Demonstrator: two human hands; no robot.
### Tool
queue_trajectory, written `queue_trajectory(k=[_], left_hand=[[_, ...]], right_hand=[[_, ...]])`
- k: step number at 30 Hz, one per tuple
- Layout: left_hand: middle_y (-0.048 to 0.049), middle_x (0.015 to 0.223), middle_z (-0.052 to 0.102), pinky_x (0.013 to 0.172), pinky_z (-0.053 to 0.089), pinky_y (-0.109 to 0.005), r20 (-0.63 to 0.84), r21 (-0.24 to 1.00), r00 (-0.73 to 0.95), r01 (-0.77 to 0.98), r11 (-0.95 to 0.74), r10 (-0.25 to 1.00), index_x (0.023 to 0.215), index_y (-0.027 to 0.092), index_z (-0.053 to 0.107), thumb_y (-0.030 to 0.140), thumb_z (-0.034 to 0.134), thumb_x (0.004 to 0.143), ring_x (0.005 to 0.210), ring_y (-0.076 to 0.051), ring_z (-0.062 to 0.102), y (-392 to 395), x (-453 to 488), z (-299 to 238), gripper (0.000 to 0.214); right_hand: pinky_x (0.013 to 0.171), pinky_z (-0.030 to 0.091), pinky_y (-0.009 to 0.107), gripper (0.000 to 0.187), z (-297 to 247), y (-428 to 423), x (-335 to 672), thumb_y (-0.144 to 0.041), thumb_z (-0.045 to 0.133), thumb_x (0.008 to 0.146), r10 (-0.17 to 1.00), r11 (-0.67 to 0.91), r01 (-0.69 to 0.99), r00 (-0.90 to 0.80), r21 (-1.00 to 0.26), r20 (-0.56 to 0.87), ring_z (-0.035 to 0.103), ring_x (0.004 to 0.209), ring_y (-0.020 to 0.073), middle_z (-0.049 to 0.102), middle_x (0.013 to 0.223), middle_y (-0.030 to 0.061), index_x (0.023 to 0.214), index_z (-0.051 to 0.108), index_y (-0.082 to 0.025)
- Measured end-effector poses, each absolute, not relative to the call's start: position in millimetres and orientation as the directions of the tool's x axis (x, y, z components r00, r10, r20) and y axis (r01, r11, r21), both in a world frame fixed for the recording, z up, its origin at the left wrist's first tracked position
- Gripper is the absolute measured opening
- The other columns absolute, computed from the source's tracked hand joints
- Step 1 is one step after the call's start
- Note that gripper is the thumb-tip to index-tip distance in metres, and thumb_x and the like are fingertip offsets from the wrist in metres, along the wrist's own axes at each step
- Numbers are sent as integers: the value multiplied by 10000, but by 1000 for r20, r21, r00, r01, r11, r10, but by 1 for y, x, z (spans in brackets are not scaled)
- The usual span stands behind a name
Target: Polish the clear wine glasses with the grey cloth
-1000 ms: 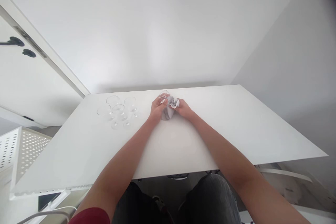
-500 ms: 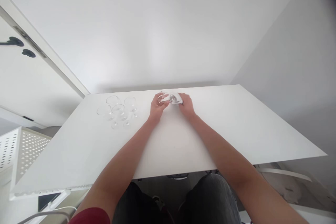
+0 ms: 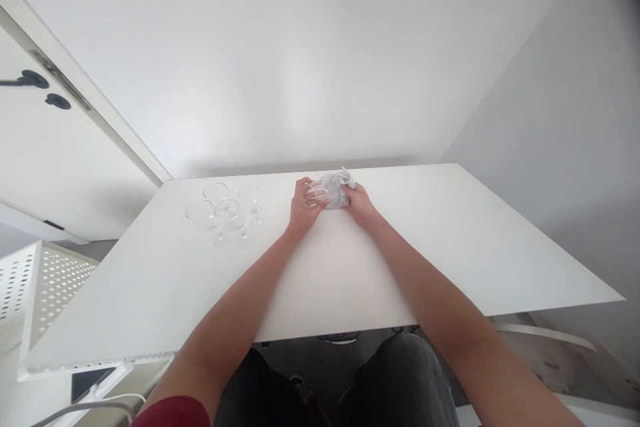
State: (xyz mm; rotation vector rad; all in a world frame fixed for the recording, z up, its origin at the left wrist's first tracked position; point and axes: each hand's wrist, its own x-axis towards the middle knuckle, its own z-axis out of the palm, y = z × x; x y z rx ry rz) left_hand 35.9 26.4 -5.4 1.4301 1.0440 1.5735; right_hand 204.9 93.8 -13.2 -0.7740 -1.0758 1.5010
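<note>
My left hand (image 3: 304, 205) is wrapped round the bowl of a clear stemmed glass (image 3: 315, 194), which lies tilted on its side with the rim toward the left. A crumpled light grey cloth (image 3: 334, 191) covers the stem and foot end of the glass, hiding them. My right hand (image 3: 359, 199) grips the cloth from the right, its fingertips partly buried in the folds. Both hands are near the far edge of the white table (image 3: 340, 267).
Several clear stemmed glasses (image 3: 226, 210) stand grouped on the table's left side, close to one another. Behind the table rises a white wall (image 3: 300, 67). A white perforated basket (image 3: 57, 280) is below left, and a door handle (image 3: 30, 79) shows at far left.
The cloth has spread out and now wraps over the glass's stem end, where bare glass showed before. My right hand has shifted slightly right and down. The grouped glasses stay put.
</note>
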Motion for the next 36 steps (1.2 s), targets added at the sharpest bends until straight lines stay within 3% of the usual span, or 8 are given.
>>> queue_trajectory(k=[9,14,17,21,24,26,31,36], left_hand=[[-82,1318,608,811,577,-352,472,878,51,68,-474,880,1176,285,434,281,837,749,1074,-229,706,26,40,-7,588],[-101,1316,585,821,579,-367,491,853,117,136,-504,863,1204,273,439,296,815,772,1062,-225,700,23,40,-8,573],[-94,1310,570,828,572,-355,503,831,138,194,-521,853,1217,269,442,282,813,767,1017,-206,708,23,41,-9,583],[-96,1315,577,815,574,-344,529,811,139,207,-547,837,1238,267,429,287,784,794,1021,-208,713,24,42,-11,569],[-103,1339,579,768,586,-331,556,798,124,194,-570,822,1259,276,433,289,768,817,1045,-213,709,23,41,-9,555],[-111,1349,585,739,592,-329,568,799,95,172,-576,817,1257,280,433,297,768,824,1050,-217,708,22,40,-6,548],[-116,1368,588,724,593,-321,554,822,32,142,-552,832,1266,293,410,298,775,823,1059,-222,712,20,39,-2,574],[-127,1388,576,760,593,-340,530,836,56,133,-533,846,1272,276,401,339,782,818,1095,-244,704,18,40,-2,596]], right_hand=[[813,518,359,428,-23,102,215,-407,877,617,980,199,-196,22,-960,198,650,858,217,736,948,44,939,699,-189],[793,535,365,431,-21,100,210,-513,803,705,981,125,-262,-111,-957,159,664,861,224,727,948,53,971,660,-206],[734,531,362,439,-24,101,210,-566,799,695,983,108,-142,-130,-984,127,648,793,220,717,861,54,873,688,-181],[722,533,363,467,-26,104,214,-565,848,633,990,139,-25,-20,-990,139,649,799,232,729,856,57,848,719,-171],[754,545,371,509,-21,100,211,-570,869,630,994,98,-140,-35,-985,104,674,851,254,752,920,86,908,721,-170],[799,557,384,546,-14,95,208,-611,838,678,983,50,-268,-154,-962,95,690,926,276,758,997,110,986,715,-178],[870,561,428,628,-2,85,205,-754,577,846,925,-43,-406,-362,-913,117,669,1075,302,745,1105,103,1183,678,-233],[838,531,372,497,-8,90,209,-488,814,725,917,107,-285,-342,-952,205,666,960,255,748,1040,59,1134,705,-227]])
